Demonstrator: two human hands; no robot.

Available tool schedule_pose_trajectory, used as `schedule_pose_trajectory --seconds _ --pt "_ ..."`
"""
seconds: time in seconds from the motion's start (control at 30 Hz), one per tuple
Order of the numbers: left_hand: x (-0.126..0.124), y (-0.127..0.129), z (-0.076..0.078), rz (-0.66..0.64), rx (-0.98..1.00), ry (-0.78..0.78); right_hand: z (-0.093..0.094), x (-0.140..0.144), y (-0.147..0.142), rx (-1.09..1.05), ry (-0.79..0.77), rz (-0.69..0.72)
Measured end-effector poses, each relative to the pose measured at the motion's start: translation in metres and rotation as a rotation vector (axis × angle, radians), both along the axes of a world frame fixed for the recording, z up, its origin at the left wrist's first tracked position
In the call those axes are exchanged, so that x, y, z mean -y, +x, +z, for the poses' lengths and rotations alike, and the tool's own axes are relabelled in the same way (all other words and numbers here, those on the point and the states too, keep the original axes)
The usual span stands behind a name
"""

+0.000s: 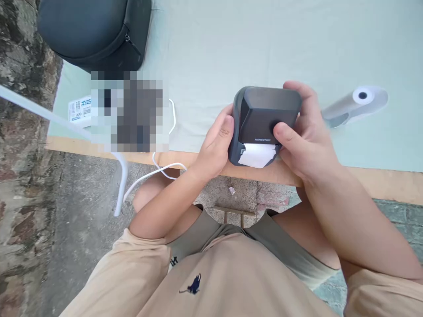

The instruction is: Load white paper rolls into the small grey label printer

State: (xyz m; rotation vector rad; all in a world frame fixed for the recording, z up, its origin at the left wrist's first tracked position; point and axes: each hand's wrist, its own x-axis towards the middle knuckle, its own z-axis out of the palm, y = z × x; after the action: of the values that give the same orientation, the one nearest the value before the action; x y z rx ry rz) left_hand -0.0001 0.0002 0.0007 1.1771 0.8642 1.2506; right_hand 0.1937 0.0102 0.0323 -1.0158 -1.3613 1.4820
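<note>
A dark label printer [269,110] is held between my two hands above the table's front edge. White paper [257,155] sticks out of its near end, with an uneven edge. My left hand [218,143] grips the printer's left side, thumb along the casing. On the right side, my right hand [306,132] wraps round it, and its thumb presses on the top cover near the lettering. The fingers under the printer are hidden. To the right of my right hand lies a white paper roll [355,105], partly unrolled.
A black zip case [95,31] stands at the back left of the cloth-covered table [214,39]. Near it lie a white printed box [79,110] and a pixelated item. A white cable [142,176] loops over the front edge. A white tube [49,115] crosses the left side, beside a stone wall [20,198].
</note>
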Motion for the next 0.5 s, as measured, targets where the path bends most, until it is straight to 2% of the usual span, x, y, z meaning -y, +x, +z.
schedule_pose_trajectory --seconds 0.27,0.5 --pt "-0.0038 -0.0002 0.0018 0.059 0.154 -0.068 0.002 -0.0031 -0.0008 0.163 0.132 0.029" --pt "-0.0048 0.0019 0.0058 0.114 0.153 -0.15 0.0065 -0.0038 0.0082 0.23 0.115 0.067"
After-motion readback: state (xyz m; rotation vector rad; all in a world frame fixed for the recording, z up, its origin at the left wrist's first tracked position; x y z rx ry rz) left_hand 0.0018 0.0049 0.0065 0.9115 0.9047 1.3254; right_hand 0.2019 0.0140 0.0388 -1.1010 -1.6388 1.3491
